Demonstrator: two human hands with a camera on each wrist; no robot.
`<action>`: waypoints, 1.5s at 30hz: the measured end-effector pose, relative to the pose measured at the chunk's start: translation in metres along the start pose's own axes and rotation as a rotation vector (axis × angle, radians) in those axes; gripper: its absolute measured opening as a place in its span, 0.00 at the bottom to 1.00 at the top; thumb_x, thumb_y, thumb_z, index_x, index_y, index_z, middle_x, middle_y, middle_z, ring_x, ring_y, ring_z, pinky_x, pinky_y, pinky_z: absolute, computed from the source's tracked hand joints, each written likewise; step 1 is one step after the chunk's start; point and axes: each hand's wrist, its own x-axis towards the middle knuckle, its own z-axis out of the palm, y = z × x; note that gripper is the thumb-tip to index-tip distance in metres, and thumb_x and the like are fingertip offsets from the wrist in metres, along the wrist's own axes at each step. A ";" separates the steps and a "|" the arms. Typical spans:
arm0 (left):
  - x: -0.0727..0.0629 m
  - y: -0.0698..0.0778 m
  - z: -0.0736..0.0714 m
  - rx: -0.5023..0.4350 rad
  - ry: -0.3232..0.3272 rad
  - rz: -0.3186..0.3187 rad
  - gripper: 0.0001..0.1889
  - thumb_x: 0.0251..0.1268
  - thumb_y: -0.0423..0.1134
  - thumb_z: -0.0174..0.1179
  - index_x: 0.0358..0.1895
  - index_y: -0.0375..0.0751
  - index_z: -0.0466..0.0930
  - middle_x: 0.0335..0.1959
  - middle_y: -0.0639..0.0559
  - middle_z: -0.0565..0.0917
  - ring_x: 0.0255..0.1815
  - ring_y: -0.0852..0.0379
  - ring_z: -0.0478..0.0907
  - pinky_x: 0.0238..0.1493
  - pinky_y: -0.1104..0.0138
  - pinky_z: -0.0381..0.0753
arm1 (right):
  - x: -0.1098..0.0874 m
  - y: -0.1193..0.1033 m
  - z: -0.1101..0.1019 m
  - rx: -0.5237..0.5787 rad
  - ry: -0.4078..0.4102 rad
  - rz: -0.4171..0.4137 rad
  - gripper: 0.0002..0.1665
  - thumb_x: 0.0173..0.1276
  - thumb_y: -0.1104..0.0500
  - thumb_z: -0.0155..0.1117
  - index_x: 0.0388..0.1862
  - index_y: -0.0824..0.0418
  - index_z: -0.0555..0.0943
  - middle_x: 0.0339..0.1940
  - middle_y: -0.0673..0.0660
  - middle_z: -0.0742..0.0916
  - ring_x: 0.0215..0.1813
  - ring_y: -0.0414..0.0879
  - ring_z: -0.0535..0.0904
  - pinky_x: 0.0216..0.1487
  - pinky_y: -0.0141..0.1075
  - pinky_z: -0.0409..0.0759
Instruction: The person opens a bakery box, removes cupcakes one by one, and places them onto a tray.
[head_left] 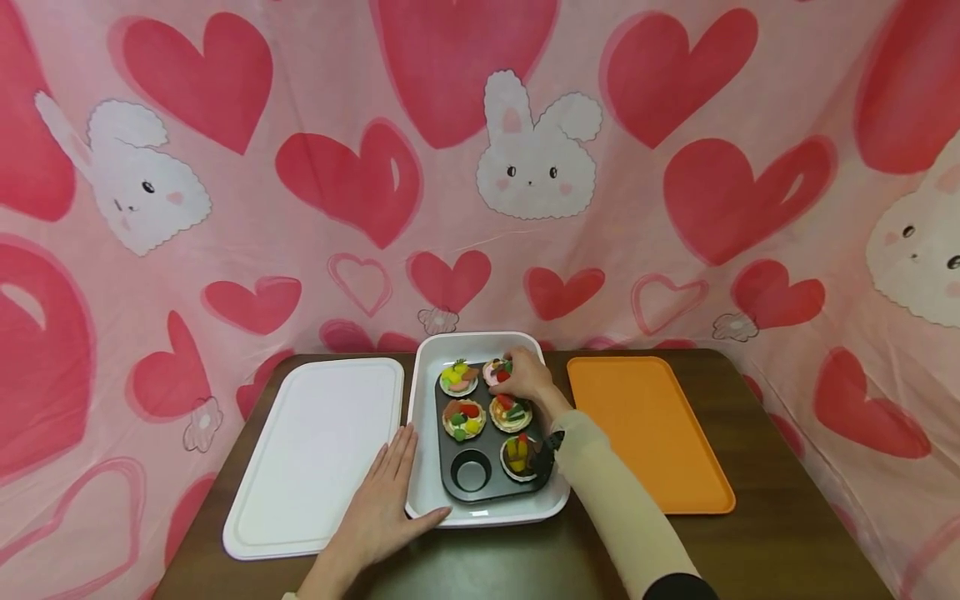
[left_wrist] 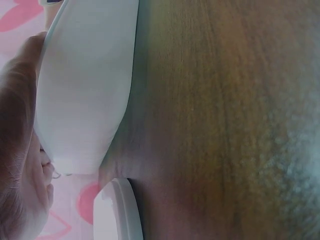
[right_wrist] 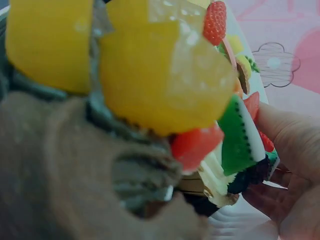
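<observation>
Just below frame centre, the right hand (head_left: 531, 379) pinches a pink tart (head_left: 492, 372), seemingly seating or lifting it at the muffin tin (head_left: 491, 442), the straight-fingered left hand (head_left: 385, 505) touches the white tub (head_left: 517, 513), and the next move likely wants level handling

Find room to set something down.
Free: middles of the orange tray, right of the white bin, and white tray, left of it; near-left cup of the muffin tin. Crowded: its far rows, with tarts and right hand.
</observation>
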 end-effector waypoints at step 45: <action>0.004 0.003 -0.005 0.031 -0.038 0.006 0.66 0.61 0.82 0.63 0.88 0.32 0.57 0.91 0.39 0.60 0.91 0.40 0.59 0.90 0.45 0.63 | -0.008 0.010 0.011 0.062 0.147 -0.090 0.46 0.63 0.46 0.83 0.76 0.62 0.79 0.74 0.63 0.81 0.66 0.59 0.82 0.74 0.60 0.84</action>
